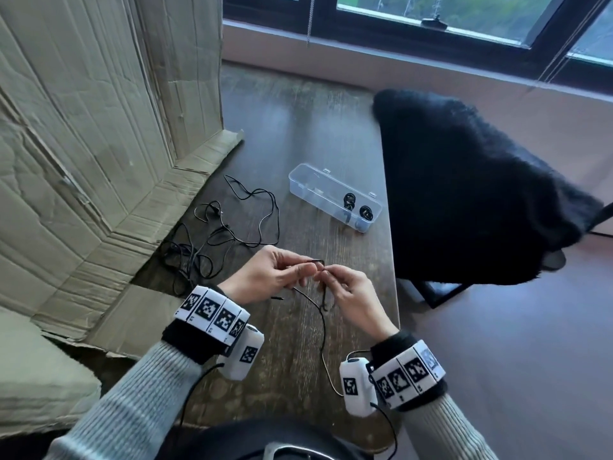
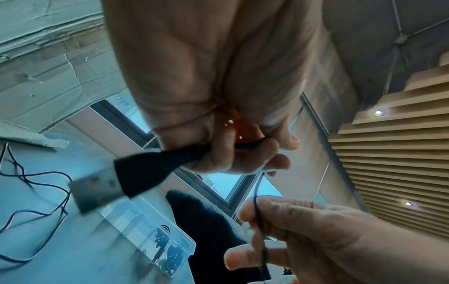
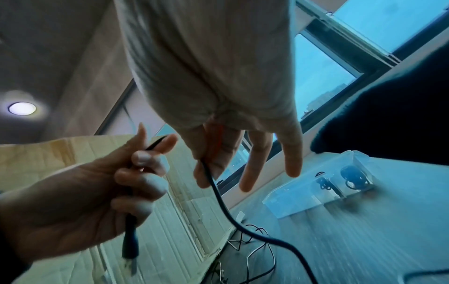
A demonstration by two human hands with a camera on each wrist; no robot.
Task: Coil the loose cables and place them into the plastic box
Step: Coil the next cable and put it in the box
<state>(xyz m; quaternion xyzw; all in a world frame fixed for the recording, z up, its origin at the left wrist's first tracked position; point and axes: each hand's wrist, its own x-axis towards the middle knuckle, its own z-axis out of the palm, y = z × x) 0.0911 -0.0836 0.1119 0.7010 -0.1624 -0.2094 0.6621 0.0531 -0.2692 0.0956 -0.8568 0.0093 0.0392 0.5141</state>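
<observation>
Above the near part of the wooden table (image 1: 298, 127), both hands hold one thin black cable (image 1: 320, 313). My left hand (image 1: 275, 273) grips it just behind its USB plug (image 2: 102, 186), fingers curled round the black strain relief. My right hand (image 1: 345, 290) pinches the same cable (image 3: 218, 194) between thumb and forefinger, its other fingers straight. The cable hangs down between my wrists toward the table's near edge. The clear plastic box (image 1: 306, 174) lies open further back on the right and holds two coiled black cables (image 1: 357, 205). A loose tangle of black cables (image 1: 212, 240) lies on the table's left.
Flattened cardboard (image 1: 83, 144) leans along the table's left side. A chair draped in black fleece (image 1: 464, 187) stands close against the right edge, next to the box. A window sill runs behind the table.
</observation>
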